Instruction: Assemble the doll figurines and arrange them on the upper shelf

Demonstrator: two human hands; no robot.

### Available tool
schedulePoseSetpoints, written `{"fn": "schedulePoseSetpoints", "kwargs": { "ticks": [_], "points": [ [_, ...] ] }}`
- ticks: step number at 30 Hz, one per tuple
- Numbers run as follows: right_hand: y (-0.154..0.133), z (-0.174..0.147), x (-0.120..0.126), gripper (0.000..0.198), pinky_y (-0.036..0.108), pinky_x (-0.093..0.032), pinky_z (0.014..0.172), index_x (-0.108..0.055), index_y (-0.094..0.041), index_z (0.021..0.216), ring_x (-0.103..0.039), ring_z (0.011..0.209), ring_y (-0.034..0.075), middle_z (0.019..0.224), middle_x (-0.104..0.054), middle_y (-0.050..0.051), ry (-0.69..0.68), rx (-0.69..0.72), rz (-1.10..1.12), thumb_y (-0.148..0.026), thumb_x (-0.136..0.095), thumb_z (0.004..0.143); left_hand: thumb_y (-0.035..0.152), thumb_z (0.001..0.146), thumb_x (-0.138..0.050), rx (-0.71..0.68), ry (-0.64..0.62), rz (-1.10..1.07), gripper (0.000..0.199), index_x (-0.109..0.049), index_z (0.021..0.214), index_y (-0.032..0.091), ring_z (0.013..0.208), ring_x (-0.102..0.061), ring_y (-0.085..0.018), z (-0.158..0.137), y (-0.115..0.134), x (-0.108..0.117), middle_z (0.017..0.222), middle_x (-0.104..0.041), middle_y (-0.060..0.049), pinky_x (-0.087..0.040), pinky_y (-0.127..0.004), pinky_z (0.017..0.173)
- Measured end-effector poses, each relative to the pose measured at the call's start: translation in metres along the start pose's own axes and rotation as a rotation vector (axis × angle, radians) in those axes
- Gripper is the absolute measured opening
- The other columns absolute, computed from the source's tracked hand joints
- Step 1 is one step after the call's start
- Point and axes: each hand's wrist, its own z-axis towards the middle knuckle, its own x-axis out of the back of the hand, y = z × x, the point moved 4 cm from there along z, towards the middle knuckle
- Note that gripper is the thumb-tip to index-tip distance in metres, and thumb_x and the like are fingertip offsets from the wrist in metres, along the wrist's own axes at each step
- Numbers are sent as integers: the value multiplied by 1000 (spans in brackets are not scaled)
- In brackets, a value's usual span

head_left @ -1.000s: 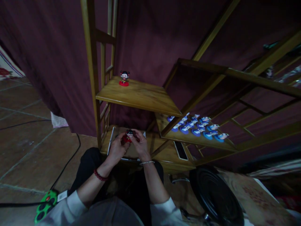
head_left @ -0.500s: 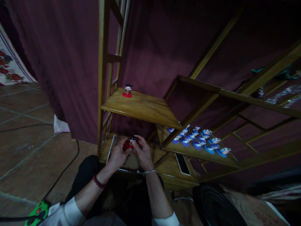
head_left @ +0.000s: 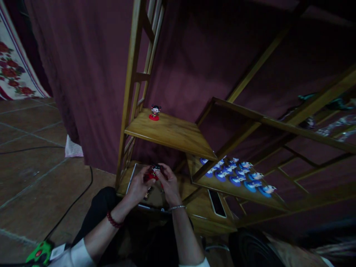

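Between both hands is a small doll figurine with black hair and a red base, held over a shallow box on the lower shelf. My left hand grips its red part from the left. From the right, my right hand closes on it, the thumb lying against the figure's front. Fingers hide much of it. Inside the box, below my left fingers, lie small things too dark to name. A similar doll figurine stands upright on a red round base on the shelf board above.
Several blue-and-white figurines stand in rows on the shelf to the right. Below them lies a dark phone-like slab. A wooden upright bounds the shelf's left side. A cable crosses the floor near a green object.
The view has shifted a little, so the shelves sit slightly lower and further right. Both hands still hold the figurine over the box, with little change in grip.
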Motion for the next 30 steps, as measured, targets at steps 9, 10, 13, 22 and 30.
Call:
{"fn": "schedulePoseSetpoints", "kwargs": {
  "ticks": [9,10,13,22,30],
  "points": [
    [2,0,1,32,31,-49,82,-60,-22,100,-62,90,17,96,-67,2,22,22,6,-38,-65,72,21,67,-65,60,16,-129,52,-50,116,17,102,-58,-20,0,-8,0,112,-62,-9,-45,-37,90],
    [3,1,0,32,31,-49,83,-60,-22,100,-61,90,18,96,-66,2,26,21,12,-38,-65,72,22,66,-66,67,18,-142,52,-50,115,17,102,-59,-20,0,-7,0,112,-62,-9,-45,-37,90],
    [4,1,-1,33,33,-49,83,-60,-22,100,-61,90,18,97,-67,3,25,9,20,-38,-65,72,23,65,-67,88,33,-164,50,-51,111,16,99,-60,-20,0,-3,2,108,-64,-10,-46,-36,89],
    [6,3,-2,36,34,-48,87,-58,-24,104,-61,94,18,99,-67,2,-30,-7,42,-34,-67,71,25,63,-67,103,2,-202,45,-55,105,16,90,-62,-19,3,-2,4,101,-66,-8,-48,-36,84],
    [8,3,3,36,34,-48,87,-58,-24,104,-62,93,18,98,-67,2,-47,9,10,-33,-67,70,28,65,-66,93,-14,-165,37,-58,100,17,83,-63,-18,3,-10,-1,92,-68,-4,-50,-34,79]
  ]
}}
